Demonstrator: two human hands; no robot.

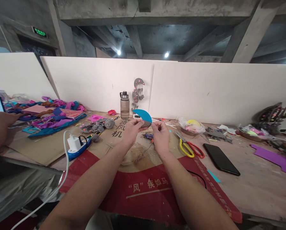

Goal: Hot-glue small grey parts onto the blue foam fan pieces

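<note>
A blue crescent-shaped piece, felt or card point(144, 114), is held up over the cardboard, with a grey part point(146, 124) along its lower edge. My left hand point(132, 128) pinches its lower left side between thumb and fingers. At the right tip, the fingers of my right hand point(161, 131) are closed together; whether they also hold thread or something small cannot be made out. Below the hands, grey yarn point(140, 155) trails over the cardboard beside a small dark blue bundle point(147, 136). Yellow-and-red-handled scissors point(187, 147) lie right of my right hand.
A black phone point(220, 158) lies at the right. Behind stand a water bottle point(125, 105) and a hanging grey moon ornament point(139, 83) against the white board. A power strip point(79, 148) with a white cable sits at left. Another person's hand point(1, 126) holds a phone.
</note>
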